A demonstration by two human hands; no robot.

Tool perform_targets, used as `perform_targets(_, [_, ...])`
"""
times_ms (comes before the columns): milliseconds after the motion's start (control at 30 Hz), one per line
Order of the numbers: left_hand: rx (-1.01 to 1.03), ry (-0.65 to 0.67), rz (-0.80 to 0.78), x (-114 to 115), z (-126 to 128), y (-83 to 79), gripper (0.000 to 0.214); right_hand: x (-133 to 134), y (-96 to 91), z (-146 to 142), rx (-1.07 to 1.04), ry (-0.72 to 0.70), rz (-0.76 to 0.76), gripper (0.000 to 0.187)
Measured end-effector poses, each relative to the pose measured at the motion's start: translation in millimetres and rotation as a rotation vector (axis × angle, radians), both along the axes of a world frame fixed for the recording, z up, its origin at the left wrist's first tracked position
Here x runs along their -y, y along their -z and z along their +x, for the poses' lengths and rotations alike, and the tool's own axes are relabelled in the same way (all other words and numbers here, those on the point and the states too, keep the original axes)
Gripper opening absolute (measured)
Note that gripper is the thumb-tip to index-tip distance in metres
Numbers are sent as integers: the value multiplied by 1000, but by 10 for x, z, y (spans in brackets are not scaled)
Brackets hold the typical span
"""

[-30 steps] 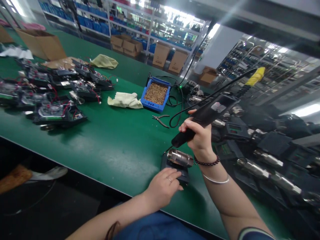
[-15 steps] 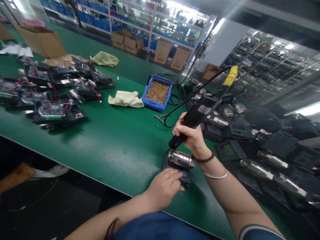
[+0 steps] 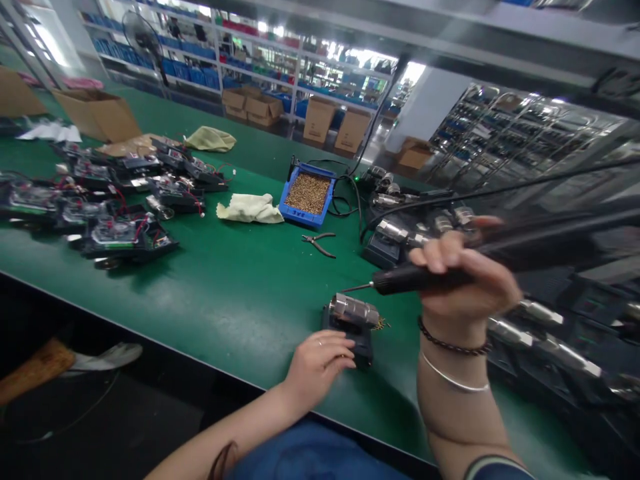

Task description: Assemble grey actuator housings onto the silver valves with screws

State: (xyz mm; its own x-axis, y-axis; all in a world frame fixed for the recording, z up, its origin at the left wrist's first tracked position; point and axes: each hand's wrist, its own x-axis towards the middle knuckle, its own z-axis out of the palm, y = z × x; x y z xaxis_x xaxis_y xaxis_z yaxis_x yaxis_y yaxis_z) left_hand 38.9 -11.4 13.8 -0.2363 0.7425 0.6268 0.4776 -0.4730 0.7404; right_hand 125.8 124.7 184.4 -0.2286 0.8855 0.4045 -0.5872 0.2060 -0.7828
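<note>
A small black device with a shiny metal cylinder on top (image 3: 351, 320) sits near the front edge of the green bench (image 3: 240, 293). My left hand (image 3: 319, 360) rests on its near side, fingers curled against it. My right hand (image 3: 463, 280) is wrapped round a black powered screwdriver (image 3: 430, 277), held nearly level above and to the right of the device. Its thin bit points left, clear of the device. A black cable runs from the tool's back end up to the right.
A blue tray of small brass parts (image 3: 307, 195), a yellowish cloth (image 3: 249, 208) and pliers (image 3: 320, 241) lie mid-bench. Several opened black units with red wires (image 3: 120, 233) crowd the left. More black devices with metal cylinders (image 3: 545, 333) fill the right. Cardboard boxes (image 3: 100, 113) stand behind.
My right hand has lifted the screwdriver off the device and swung it from steeply tilted to nearly level, moving right. The left hand stays on the device.
</note>
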Motion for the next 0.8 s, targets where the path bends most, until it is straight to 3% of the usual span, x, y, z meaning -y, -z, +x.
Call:
perform_targets(100, [168, -34, -26, 23, -24, -153, 19, 276, -161, 265, -41, -25, -21, 30])
perform_targets(233, [158, -16, -10, 33, -16, -255, 17, 492, -124, 419, -16, -157, 34, 29])
perform_targets(600, [63, -38, 4, 65, -14, -322, 26, 476, 13, 465, 47, -224, 88, 29])
perform_targets(800, [-102, -6, -8, 133, -162, -199, 26, 552, 81, 322, 6, -300, 144, 28])
